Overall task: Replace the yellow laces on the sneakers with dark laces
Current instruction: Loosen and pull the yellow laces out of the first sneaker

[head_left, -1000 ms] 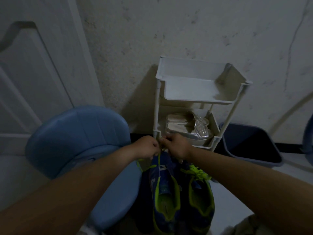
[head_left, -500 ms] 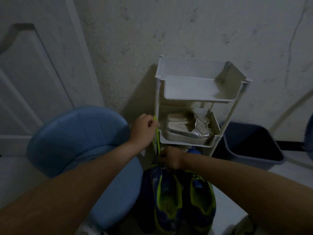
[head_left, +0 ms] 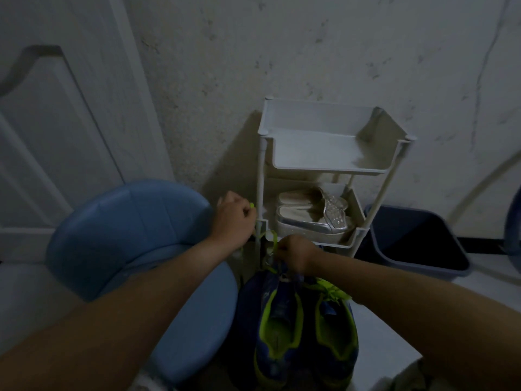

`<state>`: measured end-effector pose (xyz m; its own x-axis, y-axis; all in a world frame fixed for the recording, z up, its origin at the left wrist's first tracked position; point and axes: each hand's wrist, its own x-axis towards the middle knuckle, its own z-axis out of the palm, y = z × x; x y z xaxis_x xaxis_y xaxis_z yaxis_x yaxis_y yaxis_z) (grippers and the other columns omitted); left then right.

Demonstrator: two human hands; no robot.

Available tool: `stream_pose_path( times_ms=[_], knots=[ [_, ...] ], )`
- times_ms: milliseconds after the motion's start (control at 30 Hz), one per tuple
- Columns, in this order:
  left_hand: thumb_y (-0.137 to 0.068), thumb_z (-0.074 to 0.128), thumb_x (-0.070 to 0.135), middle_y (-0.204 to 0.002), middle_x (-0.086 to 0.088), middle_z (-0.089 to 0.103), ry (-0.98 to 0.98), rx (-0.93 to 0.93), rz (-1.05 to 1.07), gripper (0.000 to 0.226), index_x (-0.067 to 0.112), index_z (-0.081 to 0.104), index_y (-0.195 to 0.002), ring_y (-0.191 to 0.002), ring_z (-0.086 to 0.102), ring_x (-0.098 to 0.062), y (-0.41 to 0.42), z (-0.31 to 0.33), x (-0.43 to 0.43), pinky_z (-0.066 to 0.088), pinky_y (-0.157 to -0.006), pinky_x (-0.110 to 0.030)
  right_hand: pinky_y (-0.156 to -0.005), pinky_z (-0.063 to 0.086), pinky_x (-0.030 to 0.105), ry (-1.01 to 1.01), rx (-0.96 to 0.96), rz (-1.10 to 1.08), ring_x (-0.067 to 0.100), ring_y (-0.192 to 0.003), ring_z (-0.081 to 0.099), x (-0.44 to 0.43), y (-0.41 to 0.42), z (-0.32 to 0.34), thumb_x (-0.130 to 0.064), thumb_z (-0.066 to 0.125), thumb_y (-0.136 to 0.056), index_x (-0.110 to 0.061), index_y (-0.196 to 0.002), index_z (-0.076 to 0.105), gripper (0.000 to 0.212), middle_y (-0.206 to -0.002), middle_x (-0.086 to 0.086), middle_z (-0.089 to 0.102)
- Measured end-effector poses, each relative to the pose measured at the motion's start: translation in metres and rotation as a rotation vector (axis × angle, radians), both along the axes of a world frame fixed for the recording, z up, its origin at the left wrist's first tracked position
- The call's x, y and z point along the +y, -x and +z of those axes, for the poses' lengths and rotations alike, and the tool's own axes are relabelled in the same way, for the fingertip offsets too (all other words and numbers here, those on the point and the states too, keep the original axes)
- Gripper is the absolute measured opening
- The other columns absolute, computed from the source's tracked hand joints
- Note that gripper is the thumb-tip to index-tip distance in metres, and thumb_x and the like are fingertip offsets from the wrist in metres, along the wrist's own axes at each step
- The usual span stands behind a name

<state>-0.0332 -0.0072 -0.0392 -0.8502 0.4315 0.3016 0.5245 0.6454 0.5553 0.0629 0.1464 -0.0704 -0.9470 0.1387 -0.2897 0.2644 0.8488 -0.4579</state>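
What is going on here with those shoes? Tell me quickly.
A person is pulling a bright yellow-green lace out of the left blue sneaker with lime lining. The left hand holds the lace's free end raised beside the white plastic shelf rack, while the right hand pinches it at the sneaker's toe end. The right blue sneaker is still laced yellow.

One view only, from a wide-angle camera on the person's head. It faces forward and steeply down along both forearms, close above the sneakers (head_left: 304, 328) at the bottom centre. The rack (head_left: 332, 165) and wall (head_left: 310, 46) lie far ahead, a door (head_left: 56, 108) far left, a bin (head_left: 417, 249) right. Edges bend with the lens.
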Motion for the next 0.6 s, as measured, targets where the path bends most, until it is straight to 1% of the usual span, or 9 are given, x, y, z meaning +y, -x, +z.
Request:
stream_pose_path(
  times_ms=[100,167,200,267,300,367,467,533,600],
  knots=[
    [-0.090,0.059,0.021,-0.106,0.007,0.049,0.073,-0.053,-0.134,0.035,0.017,0.048,-0.057,-0.101,0.043,-0.012,0.001,-0.006,-0.003,0.032,-0.089,-0.023,-0.062,0.039,0.026,0.151,0.213,-0.112,0.014,-0.071,0.059,0.001,0.002,0.007,-0.031,0.056,-0.098,-0.021,-0.078,0.064,0.024,-0.076,0.001,0.063],
    [-0.089,0.061,0.018,-0.101,0.005,0.058,0.064,-0.216,-0.218,0.036,0.019,0.049,-0.055,-0.095,0.055,-0.013,-0.002,-0.007,-0.002,0.036,-0.080,-0.021,-0.060,0.042,0.029,0.219,0.320,-0.124,0.020,-0.067,0.059,0.002,0.004,0.013,-0.027,0.058,-0.097,-0.015,-0.079,0.064,0.023,-0.073,0.007,0.063],
    [-0.089,0.062,0.017,-0.092,0.004,0.062,0.065,-0.313,-0.243,0.033,0.020,0.053,-0.058,-0.087,0.060,-0.013,-0.004,-0.008,-0.001,0.039,-0.073,-0.021,-0.060,0.047,0.034,0.254,0.370,-0.125,0.023,-0.067,0.060,0.002,0.003,0.016,-0.026,0.058,-0.096,-0.011,-0.079,0.065,0.024,-0.073,0.010,0.064],
    [-0.090,0.063,0.017,-0.073,0.005,0.063,0.105,-0.419,-0.271,0.025,0.021,0.062,-0.065,-0.072,0.061,-0.009,-0.009,-0.009,0.001,0.042,-0.063,-0.019,-0.066,0.055,0.043,0.334,0.456,-0.139,0.024,-0.067,0.063,0.000,0.004,0.021,-0.020,0.057,-0.096,-0.009,-0.079,0.067,0.022,-0.075,0.012,0.066],
    [-0.089,0.064,0.017,-0.071,0.004,0.064,0.128,-0.439,-0.278,0.021,0.018,0.066,-0.068,-0.070,0.062,-0.008,-0.011,-0.011,0.002,0.044,-0.063,-0.020,-0.068,0.056,0.045,0.366,0.500,-0.147,0.024,-0.068,0.065,0.000,0.005,0.023,-0.018,0.056,-0.097,-0.009,-0.082,0.068,0.021,-0.076,0.011,0.067],
    [-0.088,0.064,0.013,-0.068,0.000,0.066,0.147,-0.480,-0.281,0.018,0.012,0.070,-0.070,-0.068,0.063,-0.009,-0.014,-0.012,0.005,0.045,-0.063,-0.019,-0.067,0.057,0.043,0.426,0.582,-0.166,0.020,-0.068,0.066,-0.005,0.006,0.030,-0.016,0.055,-0.097,-0.012,-0.087,0.071,0.019,-0.076,0.006,0.069],
    [-0.088,0.065,0.010,-0.059,0.008,0.061,0.133,-0.568,-0.308,0.023,0.017,0.066,-0.066,-0.054,0.055,0.001,-0.019,-0.009,0.011,0.041,-0.053,-0.012,-0.057,0.055,0.031,0.540,0.709,-0.225,0.011,-0.059,0.061,-0.010,0.007,0.042,-0.012,0.057,-0.097,-0.014,-0.093,0.073,0.017,-0.072,0.004,0.067],
    [-0.089,0.065,0.008,-0.056,0.009,0.059,0.130,-0.587,-0.323,0.023,0.014,0.065,-0.067,-0.049,0.054,0.003,-0.021,-0.008,0.013,0.039,-0.047,-0.008,-0.055,0.054,0.029,0.589,0.727,-0.246,0.010,-0.057,0.060,-0.010,0.008,0.043,-0.012,0.058,-0.096,-0.012,-0.098,0.074,0.016,-0.073,0.005,0.068],
    [-0.089,0.062,0.005,-0.056,0.006,0.060,0.131,-0.567,-0.306,0.019,0.006,0.068,-0.071,-0.044,0.055,0.004,-0.020,-0.007,0.013,0.038,-0.044,-0.007,-0.059,0.056,0.033,0.544,0.682,-0.246,0.011,-0.061,0.063,-0.008,0.009,0.039,-0.015,0.058,-0.097,-0.014,-0.103,0.074,0.017,-0.077,0.001,0.069]
  ],
)
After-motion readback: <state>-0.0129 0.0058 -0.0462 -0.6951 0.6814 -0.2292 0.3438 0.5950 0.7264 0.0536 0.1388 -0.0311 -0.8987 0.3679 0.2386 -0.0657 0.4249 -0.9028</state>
